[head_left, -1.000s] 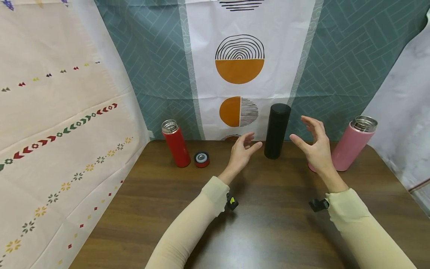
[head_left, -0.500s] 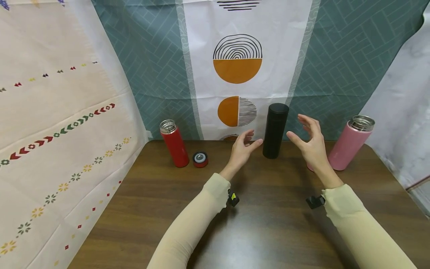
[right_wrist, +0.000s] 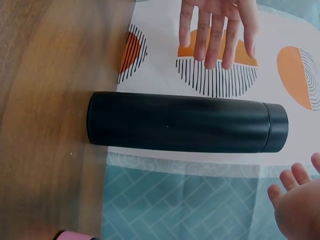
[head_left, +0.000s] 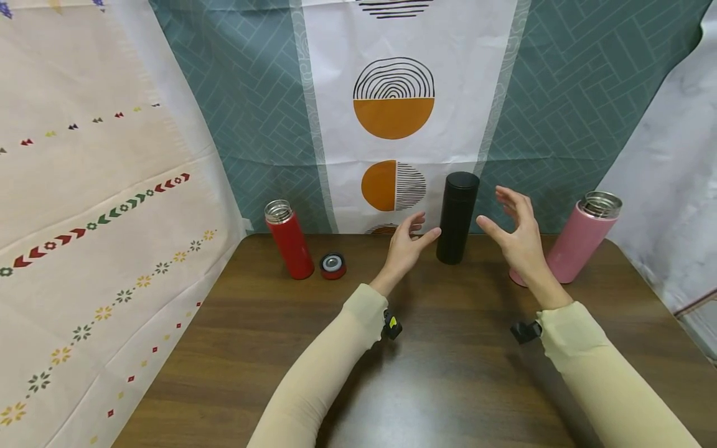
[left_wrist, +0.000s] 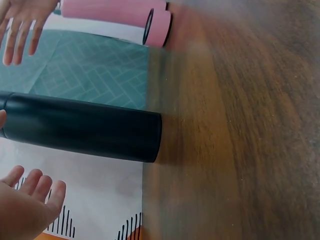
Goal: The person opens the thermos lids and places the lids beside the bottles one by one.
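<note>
A tall black thermos bottle [head_left: 457, 218] with its cap on stands upright at the back of the table, between my two hands. To its left is my left hand [head_left: 404, 246], fingers loosely bent and thumb pointing at the bottle, holding nothing. My right hand [head_left: 521, 239] is raised on the other side, thumb and fingers spread apart, also holding nothing. In the right wrist view the whole black bottle [right_wrist: 185, 122] shows, with the left hand [right_wrist: 219, 32] beyond it. The left wrist view shows the bottle's lower body [left_wrist: 85, 125] between both hands.
At the back left stands an uncapped red thermos bottle [head_left: 292, 244], its red lid [head_left: 333, 266] beside it. An uncapped pink thermos bottle [head_left: 582, 241] stands at the right, its pink lid [left_wrist: 160, 27] near its base. Patterned cloths hang behind the wooden table [head_left: 448, 373].
The left hand has moved slightly nearer the black bottle. The right hand keeps its spread beside it. The head view has shifted a little; the bottles and lids stay put.
</note>
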`<state>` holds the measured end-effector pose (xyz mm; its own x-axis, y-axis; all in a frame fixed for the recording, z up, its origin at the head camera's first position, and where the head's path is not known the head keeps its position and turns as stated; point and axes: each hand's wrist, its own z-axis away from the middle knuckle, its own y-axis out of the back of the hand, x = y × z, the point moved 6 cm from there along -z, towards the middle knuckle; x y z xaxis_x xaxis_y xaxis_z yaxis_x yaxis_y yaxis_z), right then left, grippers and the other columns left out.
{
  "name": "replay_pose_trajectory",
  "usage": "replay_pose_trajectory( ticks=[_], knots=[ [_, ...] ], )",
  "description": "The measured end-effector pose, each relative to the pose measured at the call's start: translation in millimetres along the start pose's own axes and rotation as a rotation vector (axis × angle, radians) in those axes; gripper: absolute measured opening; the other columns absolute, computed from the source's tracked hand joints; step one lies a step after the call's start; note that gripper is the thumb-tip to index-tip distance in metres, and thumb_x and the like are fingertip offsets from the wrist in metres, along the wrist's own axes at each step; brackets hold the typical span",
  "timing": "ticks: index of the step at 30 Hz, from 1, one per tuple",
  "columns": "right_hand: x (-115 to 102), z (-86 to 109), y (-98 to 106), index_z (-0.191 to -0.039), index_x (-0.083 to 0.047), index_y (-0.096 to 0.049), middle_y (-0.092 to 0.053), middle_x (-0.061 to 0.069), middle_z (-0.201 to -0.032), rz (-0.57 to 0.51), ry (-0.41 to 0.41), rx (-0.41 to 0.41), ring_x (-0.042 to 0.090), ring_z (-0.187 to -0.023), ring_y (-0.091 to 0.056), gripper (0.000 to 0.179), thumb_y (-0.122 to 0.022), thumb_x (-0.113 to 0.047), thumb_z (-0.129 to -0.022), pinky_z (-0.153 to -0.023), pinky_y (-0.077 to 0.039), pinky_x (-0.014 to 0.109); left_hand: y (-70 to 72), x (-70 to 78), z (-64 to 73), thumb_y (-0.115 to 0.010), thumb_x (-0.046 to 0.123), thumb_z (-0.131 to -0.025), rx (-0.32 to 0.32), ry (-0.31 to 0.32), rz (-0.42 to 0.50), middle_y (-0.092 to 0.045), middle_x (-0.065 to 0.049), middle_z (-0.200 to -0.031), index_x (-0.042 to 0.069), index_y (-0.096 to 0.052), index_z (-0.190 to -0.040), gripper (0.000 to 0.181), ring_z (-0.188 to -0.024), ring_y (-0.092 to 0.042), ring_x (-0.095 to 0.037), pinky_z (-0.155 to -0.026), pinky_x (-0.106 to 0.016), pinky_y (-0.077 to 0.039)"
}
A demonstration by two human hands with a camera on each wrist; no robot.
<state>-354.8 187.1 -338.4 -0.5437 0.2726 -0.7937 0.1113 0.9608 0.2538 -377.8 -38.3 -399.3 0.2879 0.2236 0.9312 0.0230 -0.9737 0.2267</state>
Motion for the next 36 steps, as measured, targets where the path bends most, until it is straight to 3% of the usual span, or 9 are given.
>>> replay_pose_trajectory(
  ticks=[9, 18, 25, 36],
  knots=[
    [-6, -5.5, 3, -0.157, -0.009, -0.041, -0.039, 0.013, -0.153, 0.028, 0.001, -0.044, 0.028, -0.147, -0.038, 0.067, -0.072, -0.014, -0.099, -0.125, -0.026, 0.038, -4.3, -5.1, -8.6, -0.075, 0.032, -0.097, -0.006, 0.013, -0.012, -0.054, -0.013, -0.150, 0.007, -0.049, -0.152, 0.066, -0.133, -0.053, -0.027, -0.111, -0.036, -0.046],
    [-2, -13.8, 7, -0.159, -0.008, -0.038, -0.037, 0.015, -0.154, 0.049, -0.009, -0.090, 0.033, -0.147, -0.034, 0.070, -0.072, -0.015, -0.098, -0.127, -0.021, 0.042, -12.0, -7.1, -14.6, -0.076, 0.029, -0.096, 0.009, 0.009, 0.000, -0.053, -0.012, -0.149, 0.007, -0.048, -0.153, 0.067, -0.136, -0.051, -0.029, -0.113, -0.048, -0.045],
    [0, -20.5, 6, -0.161, -0.012, -0.035, -0.034, 0.015, -0.158, 0.081, -0.024, -0.140, 0.033, -0.150, -0.029, 0.072, -0.071, -0.019, -0.100, -0.128, -0.017, 0.041, -22.4, -5.9, -21.3, -0.075, 0.038, -0.096, -0.010, 0.037, -0.043, -0.050, -0.007, -0.151, 0.016, -0.044, -0.157, 0.071, -0.138, -0.047, -0.025, -0.114, -0.043, -0.044],
    [8, -27.9, 3, -0.162, -0.009, -0.033, -0.033, 0.015, -0.159, 0.030, -0.048, -0.170, 0.032, -0.150, -0.028, 0.071, -0.069, -0.017, -0.101, -0.128, -0.017, 0.040, -37.5, -11.8, -30.7, -0.075, 0.040, -0.096, -0.043, 0.056, -0.079, -0.042, -0.008, -0.158, 0.020, -0.037, -0.160, 0.077, -0.143, -0.043, -0.027, -0.117, -0.048, -0.040]
  ],
)
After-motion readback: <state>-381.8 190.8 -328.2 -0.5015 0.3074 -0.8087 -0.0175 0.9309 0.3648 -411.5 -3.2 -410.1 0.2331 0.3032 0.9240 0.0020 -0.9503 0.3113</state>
